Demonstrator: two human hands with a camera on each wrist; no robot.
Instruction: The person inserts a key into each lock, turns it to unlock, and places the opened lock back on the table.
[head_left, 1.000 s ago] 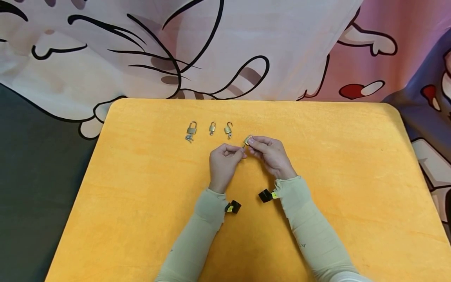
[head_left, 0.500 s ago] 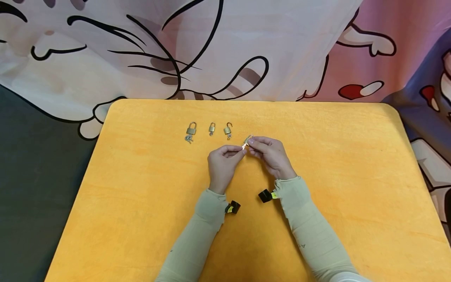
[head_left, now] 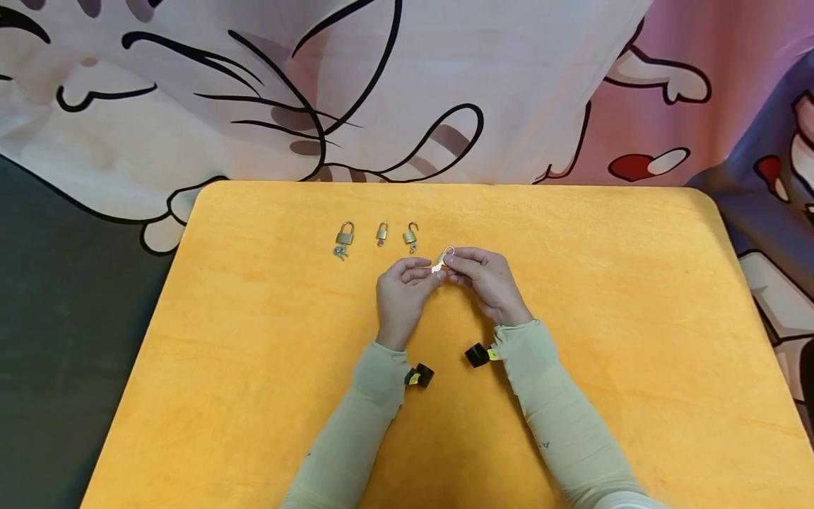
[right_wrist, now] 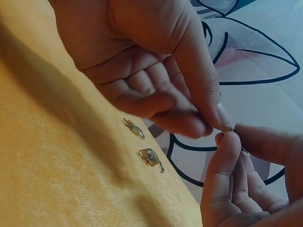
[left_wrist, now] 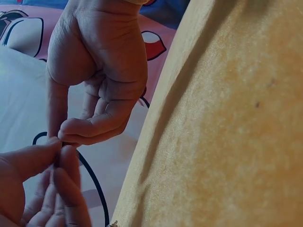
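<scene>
Near the middle of the table, a small brass padlock is pinched between the thumb and fingers of my right hand. My left hand pinches the key at the lock's lower end, and the key's bright flat side faces up. The shackle loop points away, up and to the right. In the left wrist view the fingertips of the left hand and right hand meet and mostly hide the lock. The right wrist view shows only a sliver of metal between the fingertips.
Beyond the hands lie a large padlock with a bunch of keys, a smaller padlock, and a padlock with its shackle swung open. They rest on the yellow table. A printed cartoon cloth hangs behind the far edge.
The key between the left fingers has turned from a thin dark edge to its bright flat side. The left fingertips have shifted slightly; the right hand keeps its hold on the padlock.
</scene>
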